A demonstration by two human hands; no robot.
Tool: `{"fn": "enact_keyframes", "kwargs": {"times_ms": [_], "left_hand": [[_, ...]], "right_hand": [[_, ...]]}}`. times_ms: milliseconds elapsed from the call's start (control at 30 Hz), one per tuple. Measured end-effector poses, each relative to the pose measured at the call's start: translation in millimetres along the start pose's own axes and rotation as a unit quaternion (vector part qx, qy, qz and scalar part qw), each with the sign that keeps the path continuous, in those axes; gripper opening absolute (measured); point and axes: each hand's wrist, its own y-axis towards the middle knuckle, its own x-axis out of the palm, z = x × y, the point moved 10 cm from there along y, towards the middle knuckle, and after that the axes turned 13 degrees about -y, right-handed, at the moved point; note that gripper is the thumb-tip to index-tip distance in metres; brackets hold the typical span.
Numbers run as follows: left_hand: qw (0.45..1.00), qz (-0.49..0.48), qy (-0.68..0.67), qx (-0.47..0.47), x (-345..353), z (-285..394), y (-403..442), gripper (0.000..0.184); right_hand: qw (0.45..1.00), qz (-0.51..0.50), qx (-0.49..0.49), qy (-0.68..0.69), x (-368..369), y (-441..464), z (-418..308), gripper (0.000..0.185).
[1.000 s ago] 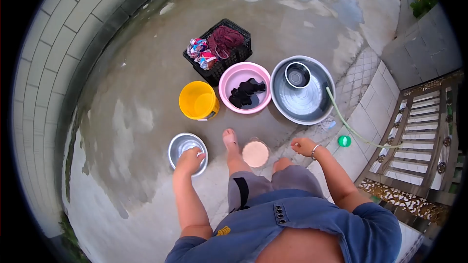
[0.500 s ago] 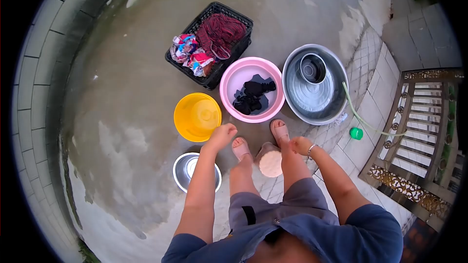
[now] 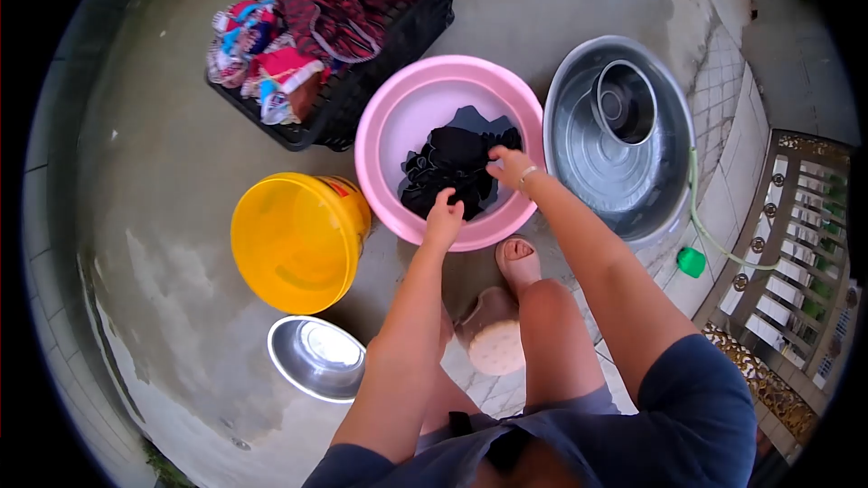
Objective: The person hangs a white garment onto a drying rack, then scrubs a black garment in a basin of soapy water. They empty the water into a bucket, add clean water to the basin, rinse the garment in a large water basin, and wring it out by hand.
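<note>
Black and dark grey clothes (image 3: 452,158) lie bunched in a pink basin (image 3: 378,81) in front of me. My left hand (image 3: 445,215) hovers over the basin's near side, thumb and fingers apart, close to the lower edge of the clothes. From the right, my right hand (image 3: 512,167) reaches over the rim with its fingers loosely bent and apart at the edge of the black cloth. Whether its fingertips touch the cloth I cannot tell. Neither hand grips anything that I can see.
A large metal basin (image 3: 579,172) with a metal pot (image 3: 626,101) inside stands at right, near a hose (image 3: 714,237) and a green object (image 3: 691,262). At left are a yellow bucket (image 3: 294,239), a metal bowl (image 3: 312,366) and a black crate (image 3: 348,108) of clothes. A small stool (image 3: 495,343) stands between my legs.
I have bent down closer to the basin. Both hands have moved from beside my knees to above the dark clothes in the pink basin.
</note>
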Motion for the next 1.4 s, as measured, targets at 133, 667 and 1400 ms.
{"fn": "enact_keyframes", "kwargs": {"times_ms": [133,667,1400], "left_hand": [[0.977,0.058,-0.170,-0.119,17.0,-27.2,40.0,0.060],[0.769,-0.104,-0.631,-0.011,8.4,-57.9,142.5,0.047],[0.934,-0.193,0.295,-0.048,34.9,-28.5,67.1,0.029]], "right_hand": [[0.980,-0.056,0.191,-0.026,26.5,45.4,18.0,0.076],[0.929,0.165,-0.305,0.129,22.7,-21.7,-97.5,0.026],[0.971,-0.042,-0.087,-0.220,100.0,52.1,-16.1,0.064]]}}
